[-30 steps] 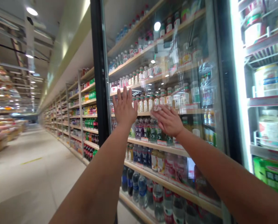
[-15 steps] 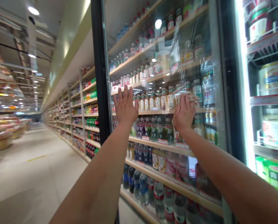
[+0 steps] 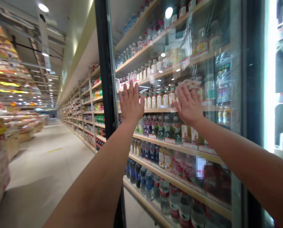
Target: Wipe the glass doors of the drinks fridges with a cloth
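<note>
I face a tall glass door [image 3: 212,148] of a drinks cooler, swung open with its black frame edge [image 3: 107,95] toward me. My left hand [image 3: 131,103] lies flat on the glass, fingers stretched up and apart. My right hand [image 3: 188,104] presses a small pale cloth [image 3: 190,84] against the glass; the cloth shows just above my fingertips. Through the pane I see shelves of bottled drinks [image 3: 160,126], partly masked by reflections.
A lit cooler interior [image 3: 281,95] with wire shelves stands at the right. A long aisle floor [image 3: 48,171] runs away on the left beside shelving of drinks [image 3: 91,110]. Produce displays [image 3: 3,136] line the far left.
My right hand with the cloth has slid right and upward across the glass. My left hand has stayed flat in about the same spot. The view has shifted slightly right.
</note>
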Demonstrator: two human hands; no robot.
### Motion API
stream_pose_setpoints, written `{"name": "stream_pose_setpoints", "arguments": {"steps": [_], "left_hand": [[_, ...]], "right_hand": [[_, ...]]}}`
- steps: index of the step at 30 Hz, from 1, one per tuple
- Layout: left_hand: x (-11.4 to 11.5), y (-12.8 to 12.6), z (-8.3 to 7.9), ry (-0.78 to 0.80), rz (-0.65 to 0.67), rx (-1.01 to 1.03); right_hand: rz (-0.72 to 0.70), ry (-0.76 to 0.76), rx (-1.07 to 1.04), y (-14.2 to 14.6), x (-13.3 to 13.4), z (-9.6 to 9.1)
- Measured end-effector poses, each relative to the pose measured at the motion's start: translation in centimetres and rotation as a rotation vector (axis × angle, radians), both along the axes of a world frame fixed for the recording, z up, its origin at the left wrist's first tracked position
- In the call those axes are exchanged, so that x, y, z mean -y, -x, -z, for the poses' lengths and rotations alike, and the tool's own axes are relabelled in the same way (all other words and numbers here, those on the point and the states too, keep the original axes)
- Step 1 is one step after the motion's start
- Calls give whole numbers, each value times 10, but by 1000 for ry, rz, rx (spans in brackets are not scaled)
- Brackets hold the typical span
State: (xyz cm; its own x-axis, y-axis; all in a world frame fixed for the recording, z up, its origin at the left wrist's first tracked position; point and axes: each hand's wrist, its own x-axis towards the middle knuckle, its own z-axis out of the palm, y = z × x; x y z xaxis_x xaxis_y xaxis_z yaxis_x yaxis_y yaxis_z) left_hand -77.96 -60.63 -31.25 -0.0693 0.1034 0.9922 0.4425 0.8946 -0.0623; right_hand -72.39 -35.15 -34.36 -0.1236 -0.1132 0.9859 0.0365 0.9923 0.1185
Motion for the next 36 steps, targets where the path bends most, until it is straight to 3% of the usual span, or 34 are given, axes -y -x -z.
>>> {"name": "stream_pose_setpoints", "arguments": {"steps": [2,3,4,5,9,10,12,16,18,20,23,25,27,30,32,34,36], "left_hand": [[0,1,0,-6,15,6],[0,2,-1,-13,25,5],[0,2,-1,-20,34,5],[0,3,-1,-26,40,6],[-3,-1,1,-33,29,39],[-4,-1,2,-35,17,41],[-6,-1,3,-39,-14,37],[-10,1,4,-63,-68,55],[-11,0,3,-67,-81,77],[-11,2,1,-69,-90,93],[-8,9,-2,-65,-104,90],[-5,13,-2,-59,-115,73],[-4,17,-3,-59,-121,58],[-5,22,0,-60,-125,54],[-6,26,4,-66,-109,61],[-9,31,10,-84,-77,60],[-11,34,17,-101,-43,54]], "right_hand": [[-79,-427,154,0,1,4],[-105,-550,194,0,0,4],[-118,-575,191,-1,-1,2],[-118,-494,137,-2,-3,-1],[-56,301,-205,-2,-7,-12],[-41,383,-203,-1,-8,-12],[-48,295,-173,1,-10,-6],[-139,-264,-109,3,-17,12],[-170,-374,-70,1,-20,15],[-206,-295,-65,0,-21,14],[-244,79,-129,0,-21,11],[-254,219,-162,2,-20,10],[-273,105,-160,3,-20,13],[-337,-293,-84,7,-21,20],[-382,-454,-18,9,-22,25],[-385,-460,-16,11,-23,29],[-336,-340,-71,11,-25,31]]}}
